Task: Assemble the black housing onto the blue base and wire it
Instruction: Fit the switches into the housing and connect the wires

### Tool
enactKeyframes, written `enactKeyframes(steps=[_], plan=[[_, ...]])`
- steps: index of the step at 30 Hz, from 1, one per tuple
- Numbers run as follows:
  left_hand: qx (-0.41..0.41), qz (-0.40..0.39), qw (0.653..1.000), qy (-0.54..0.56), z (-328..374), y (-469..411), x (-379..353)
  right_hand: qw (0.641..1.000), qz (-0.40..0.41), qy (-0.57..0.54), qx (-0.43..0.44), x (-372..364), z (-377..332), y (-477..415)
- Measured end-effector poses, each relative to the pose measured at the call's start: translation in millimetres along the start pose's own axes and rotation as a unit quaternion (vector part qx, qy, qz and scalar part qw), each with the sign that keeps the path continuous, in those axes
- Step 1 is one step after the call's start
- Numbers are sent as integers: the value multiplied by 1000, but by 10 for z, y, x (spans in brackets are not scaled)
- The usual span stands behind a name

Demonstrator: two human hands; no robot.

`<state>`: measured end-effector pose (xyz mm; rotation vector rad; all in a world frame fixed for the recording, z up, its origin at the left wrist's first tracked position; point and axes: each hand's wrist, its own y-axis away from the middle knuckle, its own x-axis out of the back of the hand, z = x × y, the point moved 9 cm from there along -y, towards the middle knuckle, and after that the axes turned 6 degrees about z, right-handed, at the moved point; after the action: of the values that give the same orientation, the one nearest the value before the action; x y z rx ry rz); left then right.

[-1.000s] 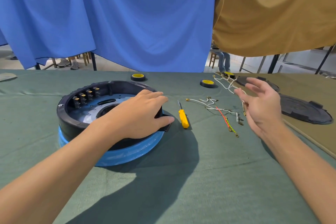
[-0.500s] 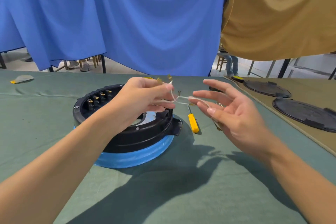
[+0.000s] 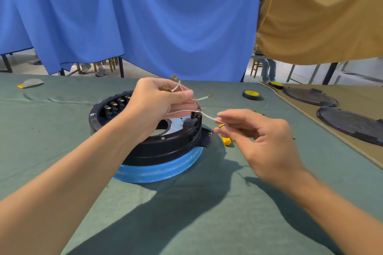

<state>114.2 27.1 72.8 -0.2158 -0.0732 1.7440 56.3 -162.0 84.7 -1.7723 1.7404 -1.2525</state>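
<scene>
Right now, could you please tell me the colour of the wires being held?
White wires with brass-coloured terminals, clearest in the head view.

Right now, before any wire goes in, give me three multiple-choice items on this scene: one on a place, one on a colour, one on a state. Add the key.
1. The black housing sits:
A. on the blue base
B. on a chair
C. on the floor

2. The wires that the left hand holds are:
A. red
B. white
C. green

3. The right hand:
A. lies flat on the table
B. grips a hammer
C. pinches a wire end

Key:
1 A, the blue rim shows right under the housing.
2 B, every strand between the hands is pale white.
3 C, its thumb and fingertips close on the end of one strand, above the cloth.
</scene>
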Motion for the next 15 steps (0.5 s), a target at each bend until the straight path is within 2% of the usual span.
enactKeyframes(steps=[5,9,11,13,15], plan=[[77,30,982,169,-103,-19,78,985,13,118,128,-31,-137,51],[101,20,966,237,-133,-34,52,927,-53,252,273,-148,-196,132],[108,23,958,265,-134,-40,66,907,-68,275,312,-208,-221,175],[95,25,958,268,-114,-44,84,924,-67,254,279,-245,-197,145],[55,18,969,240,-44,-39,78,964,-40,196,174,-204,-100,42]])
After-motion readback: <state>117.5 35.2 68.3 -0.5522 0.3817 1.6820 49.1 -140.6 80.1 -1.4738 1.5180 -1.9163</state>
